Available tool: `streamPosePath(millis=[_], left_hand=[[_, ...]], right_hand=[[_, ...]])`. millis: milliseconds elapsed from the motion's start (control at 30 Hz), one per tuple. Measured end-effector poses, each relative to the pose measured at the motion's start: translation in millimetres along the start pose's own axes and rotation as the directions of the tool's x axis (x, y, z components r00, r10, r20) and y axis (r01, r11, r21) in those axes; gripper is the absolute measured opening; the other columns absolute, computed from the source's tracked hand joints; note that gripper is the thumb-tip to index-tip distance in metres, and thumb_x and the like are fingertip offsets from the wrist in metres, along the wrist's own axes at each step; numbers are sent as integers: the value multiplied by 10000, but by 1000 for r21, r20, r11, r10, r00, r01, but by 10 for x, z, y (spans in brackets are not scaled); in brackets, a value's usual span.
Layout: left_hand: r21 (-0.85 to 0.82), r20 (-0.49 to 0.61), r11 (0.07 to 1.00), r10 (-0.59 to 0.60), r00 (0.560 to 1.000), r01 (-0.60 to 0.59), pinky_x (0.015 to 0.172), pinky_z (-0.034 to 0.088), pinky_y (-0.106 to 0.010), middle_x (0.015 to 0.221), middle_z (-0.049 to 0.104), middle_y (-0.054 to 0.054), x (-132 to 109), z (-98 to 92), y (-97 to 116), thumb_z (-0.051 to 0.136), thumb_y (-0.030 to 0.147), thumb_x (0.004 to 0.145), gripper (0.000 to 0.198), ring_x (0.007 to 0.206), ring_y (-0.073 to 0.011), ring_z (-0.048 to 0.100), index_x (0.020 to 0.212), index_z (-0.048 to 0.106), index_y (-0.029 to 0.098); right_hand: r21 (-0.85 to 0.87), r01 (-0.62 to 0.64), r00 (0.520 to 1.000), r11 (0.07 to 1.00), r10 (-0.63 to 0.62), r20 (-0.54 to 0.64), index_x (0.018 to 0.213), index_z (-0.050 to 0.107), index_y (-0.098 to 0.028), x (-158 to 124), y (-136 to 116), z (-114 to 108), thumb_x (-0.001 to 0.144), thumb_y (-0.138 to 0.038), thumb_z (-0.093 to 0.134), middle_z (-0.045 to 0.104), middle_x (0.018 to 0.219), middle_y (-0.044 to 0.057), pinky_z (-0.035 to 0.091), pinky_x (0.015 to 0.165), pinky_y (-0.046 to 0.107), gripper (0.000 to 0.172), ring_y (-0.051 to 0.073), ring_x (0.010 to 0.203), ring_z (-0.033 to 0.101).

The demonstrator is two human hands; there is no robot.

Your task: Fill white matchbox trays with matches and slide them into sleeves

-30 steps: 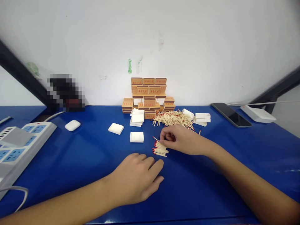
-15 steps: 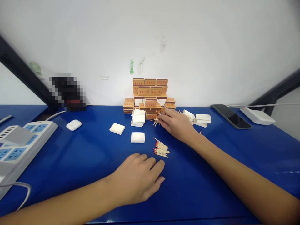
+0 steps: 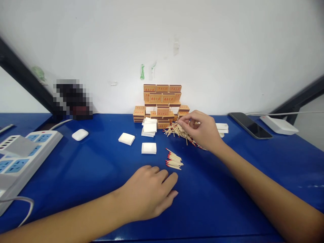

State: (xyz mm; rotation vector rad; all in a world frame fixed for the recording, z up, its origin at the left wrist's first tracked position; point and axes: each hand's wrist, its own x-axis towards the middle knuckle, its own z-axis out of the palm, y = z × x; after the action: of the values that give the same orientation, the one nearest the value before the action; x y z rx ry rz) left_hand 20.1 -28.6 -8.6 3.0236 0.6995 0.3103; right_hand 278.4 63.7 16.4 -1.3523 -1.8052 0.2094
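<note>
Over a loose heap of matches, my right hand has thumb and forefinger pinched together on what looks like a single match. Its other fingers are curled. My left hand rests palm down on the blue table, fingers loosely spread and holding nothing. Just beyond it lies a small row of matches, red heads pointing left. Farther left are two white matchbox trays lying singly and a small stack of white trays. Part of the heap is hidden by my right hand.
Orange-brown matchboxes stand stacked against the wall. More white trays sit right of the heap. A phone and a white box lie at the right. At the left are a white earbud case and a power strip.
My right hand has lifted off the heap and shifted slightly right, its thumb and forefinger now pinched, uncovering more matches. My left hand stays in place.
</note>
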Motion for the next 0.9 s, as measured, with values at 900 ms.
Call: streamPosePath(millis=[900], left_hand=[[-29, 26, 1000, -5, 1000, 6, 649, 525, -389, 864, 704, -40, 68, 12, 1, 502, 361, 1058, 311, 747, -253, 694, 1258, 626, 157]], right_hand=[[164, -358, 808, 919, 216, 548, 785, 711, -192, -297, -98, -80, 838, -410, 756, 680, 682, 12, 426, 509, 274, 229, 125, 584, 547]])
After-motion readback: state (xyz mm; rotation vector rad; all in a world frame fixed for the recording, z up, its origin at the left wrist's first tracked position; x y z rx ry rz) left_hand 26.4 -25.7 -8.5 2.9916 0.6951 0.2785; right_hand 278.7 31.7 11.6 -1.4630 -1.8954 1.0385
